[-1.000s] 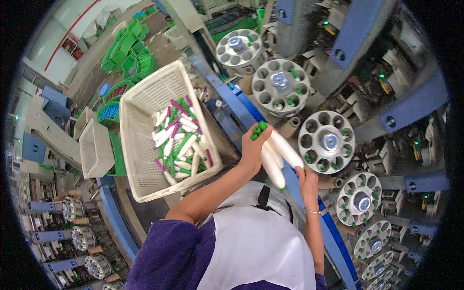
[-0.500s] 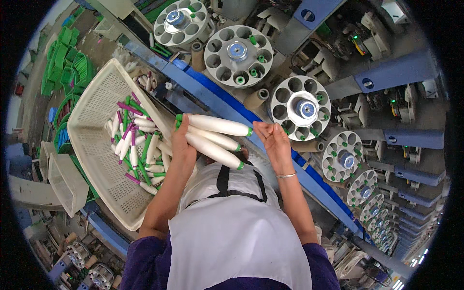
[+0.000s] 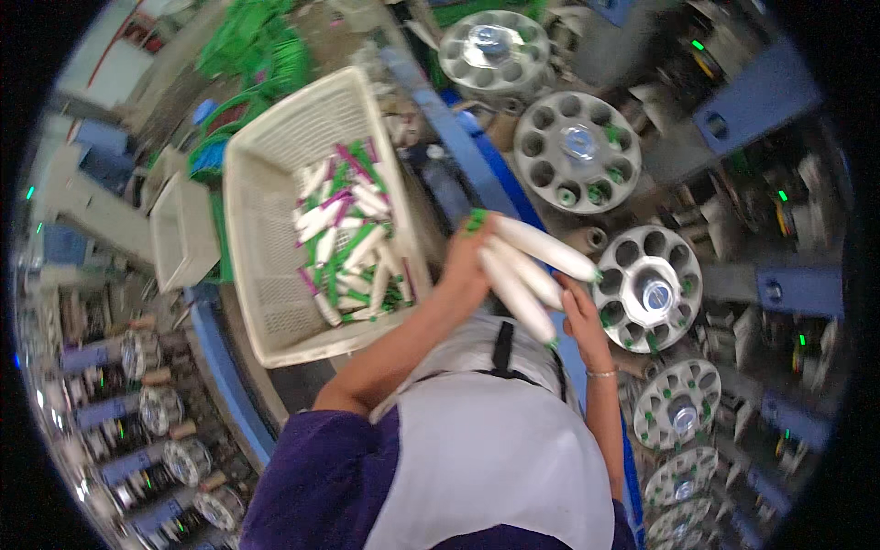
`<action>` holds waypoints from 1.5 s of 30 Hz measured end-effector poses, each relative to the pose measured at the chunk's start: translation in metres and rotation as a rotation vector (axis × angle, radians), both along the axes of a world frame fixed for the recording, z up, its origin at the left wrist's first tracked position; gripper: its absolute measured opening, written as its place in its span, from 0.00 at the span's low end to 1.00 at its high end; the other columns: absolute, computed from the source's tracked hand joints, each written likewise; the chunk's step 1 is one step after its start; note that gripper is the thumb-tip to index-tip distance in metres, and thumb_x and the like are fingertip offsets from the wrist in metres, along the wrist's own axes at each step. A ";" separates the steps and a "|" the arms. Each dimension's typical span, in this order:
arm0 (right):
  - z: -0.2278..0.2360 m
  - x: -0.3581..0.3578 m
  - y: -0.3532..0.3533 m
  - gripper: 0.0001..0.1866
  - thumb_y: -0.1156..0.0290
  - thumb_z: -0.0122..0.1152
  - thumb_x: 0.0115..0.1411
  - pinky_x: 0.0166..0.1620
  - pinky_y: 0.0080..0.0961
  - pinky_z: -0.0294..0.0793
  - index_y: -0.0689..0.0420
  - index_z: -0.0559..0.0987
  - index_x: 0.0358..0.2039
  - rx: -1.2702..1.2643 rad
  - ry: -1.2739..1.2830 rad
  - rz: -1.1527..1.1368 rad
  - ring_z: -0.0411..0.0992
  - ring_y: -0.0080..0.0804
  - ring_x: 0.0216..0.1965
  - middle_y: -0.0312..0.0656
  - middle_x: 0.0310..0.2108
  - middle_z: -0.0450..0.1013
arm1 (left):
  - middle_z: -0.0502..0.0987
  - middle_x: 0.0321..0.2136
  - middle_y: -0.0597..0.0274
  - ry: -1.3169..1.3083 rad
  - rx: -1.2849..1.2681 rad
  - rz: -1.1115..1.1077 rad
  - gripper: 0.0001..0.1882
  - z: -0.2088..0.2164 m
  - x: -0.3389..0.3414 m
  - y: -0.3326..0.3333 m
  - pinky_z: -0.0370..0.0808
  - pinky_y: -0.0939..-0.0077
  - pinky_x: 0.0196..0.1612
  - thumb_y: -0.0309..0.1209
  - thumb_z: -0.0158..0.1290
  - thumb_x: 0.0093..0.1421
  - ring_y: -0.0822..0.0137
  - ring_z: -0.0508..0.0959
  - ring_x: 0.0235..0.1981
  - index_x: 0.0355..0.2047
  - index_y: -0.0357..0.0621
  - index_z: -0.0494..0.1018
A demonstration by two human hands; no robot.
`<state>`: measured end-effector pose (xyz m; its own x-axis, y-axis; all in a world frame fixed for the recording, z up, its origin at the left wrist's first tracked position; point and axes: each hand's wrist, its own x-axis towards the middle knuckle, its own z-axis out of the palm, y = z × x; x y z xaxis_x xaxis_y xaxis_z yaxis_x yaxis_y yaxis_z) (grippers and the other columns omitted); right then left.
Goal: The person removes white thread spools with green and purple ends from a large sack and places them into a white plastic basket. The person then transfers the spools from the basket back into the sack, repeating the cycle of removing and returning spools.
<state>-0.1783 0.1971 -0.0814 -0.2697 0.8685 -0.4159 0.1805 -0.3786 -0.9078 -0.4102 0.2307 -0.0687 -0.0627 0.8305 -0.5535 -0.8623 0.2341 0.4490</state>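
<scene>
Head view: grey-and-blue machines [image 3: 756, 103] fill the right side, and a long blue rail [image 3: 458, 137] slants down past the person, who wears a white apron [image 3: 500, 449] over purple sleeves [image 3: 307, 472]. Left of the hands sits a large off-white perforated crate [image 3: 264, 266], tilted in the picture and holding a loose heap of white bobbins and bare tubes [image 3: 353, 229] with green and purple ends. Beyond its left side is a smaller off-white bin [image 3: 183, 234], with green bins [image 3: 266, 50] farther off on the floor. Along the rail runs a row of round grey holders [image 3: 651, 286] with ringed openings; green tips show in several of them.

Midway between crate and holders, the left hand [image 3: 466, 266] is clamped around one end of three full white bobbins [image 3: 521, 272], which fan out toward the right, just short of the nearest holder. The right hand [image 3: 585, 321] is at their far ends, its fingers partly bent; blur makes it impossible to tell whether they touch or pinch a bobbin. Smallest are the bobbins' green ends [image 3: 475, 220], bunched above the left fist, and a thin bracelet [image 3: 600, 374] on the right wrist.
</scene>
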 end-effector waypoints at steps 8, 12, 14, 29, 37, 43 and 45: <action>-0.004 0.028 0.005 0.27 0.49 0.49 0.63 0.30 0.46 0.67 0.67 0.74 0.31 0.346 -0.736 0.287 0.70 0.62 0.28 0.63 0.21 0.70 | 0.76 0.36 0.59 0.056 0.161 0.017 0.09 0.024 0.047 0.005 0.75 0.61 0.45 0.32 0.55 0.60 0.63 0.76 0.38 0.38 0.44 0.71; 0.000 0.034 0.001 0.30 0.47 0.49 0.63 0.33 0.48 0.68 0.68 0.75 0.32 0.336 -0.673 0.164 0.71 0.63 0.29 0.63 0.24 0.71 | 0.77 0.36 0.59 0.059 0.164 0.067 0.09 0.018 0.056 -0.002 0.75 0.63 0.46 0.33 0.55 0.60 0.63 0.76 0.38 0.38 0.43 0.71; -0.002 0.035 -0.001 0.29 0.47 0.50 0.62 0.33 0.48 0.68 0.68 0.76 0.28 0.331 -0.782 0.215 0.71 0.62 0.30 0.64 0.25 0.71 | 0.77 0.36 0.59 0.058 0.142 0.111 0.10 0.015 0.059 -0.004 0.74 0.65 0.46 0.33 0.54 0.60 0.63 0.76 0.38 0.38 0.42 0.71; 0.006 0.085 0.000 0.14 0.63 0.43 0.69 0.53 0.32 0.70 0.56 0.68 0.28 0.103 0.536 -0.365 0.72 0.29 0.40 0.41 0.36 0.72 | 0.74 0.41 0.56 0.033 -0.067 0.121 0.15 -0.003 0.055 -0.005 0.70 0.51 0.51 0.38 0.53 0.62 0.55 0.73 0.45 0.44 0.42 0.70; 0.001 0.124 -0.003 0.16 0.63 0.40 0.70 0.43 0.32 0.76 0.56 0.66 0.26 0.272 0.441 -0.582 0.65 0.23 0.24 0.33 0.21 0.62 | 0.74 0.40 0.57 0.023 -0.032 -0.016 0.15 0.005 0.073 0.017 0.72 0.55 0.50 0.38 0.54 0.61 0.57 0.74 0.43 0.44 0.43 0.71; 0.012 0.160 -0.009 0.17 0.59 0.46 0.68 0.21 0.17 0.55 0.54 0.68 0.24 0.151 0.078 -0.690 0.55 0.16 0.17 0.28 0.16 0.57 | 0.73 0.37 0.60 0.146 0.182 -0.100 0.15 0.003 0.090 0.038 0.72 0.60 0.49 0.38 0.54 0.62 0.62 0.74 0.42 0.44 0.43 0.69; 0.017 0.160 -0.013 0.15 0.63 0.47 0.68 0.23 0.19 0.58 0.59 0.75 0.29 0.397 -0.504 -0.538 0.58 0.18 0.18 0.32 0.19 0.64 | 0.72 0.36 0.61 0.131 0.096 -0.044 0.14 0.003 0.103 0.052 0.73 0.64 0.46 0.37 0.56 0.59 0.64 0.73 0.39 0.41 0.44 0.69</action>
